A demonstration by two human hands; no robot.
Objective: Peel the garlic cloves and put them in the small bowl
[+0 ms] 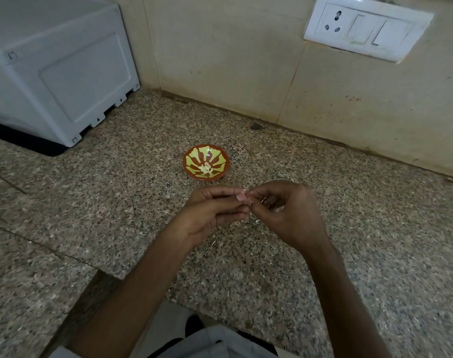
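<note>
Mid-frame, left hand (212, 215) and right hand (291, 215) both pinch a papery garlic clove (246, 198) with curled fingertips. Above it sits a round, glossy bowl (191, 157) on speckled granite (362, 228).

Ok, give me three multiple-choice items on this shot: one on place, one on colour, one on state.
1. The small bowl stands: A in a sink; B on the counter; C on a plate.
2. Its pattern is: A blue on white; B yellow-green on red-brown; C plain black.
3. The left hand and right hand: A lie flat; B hang apart, empty; C both pinch a garlic clove.
Key: B, it sits on speckled stone; B, the glaze shows it; C, fingertips meet on the clove.
</note>
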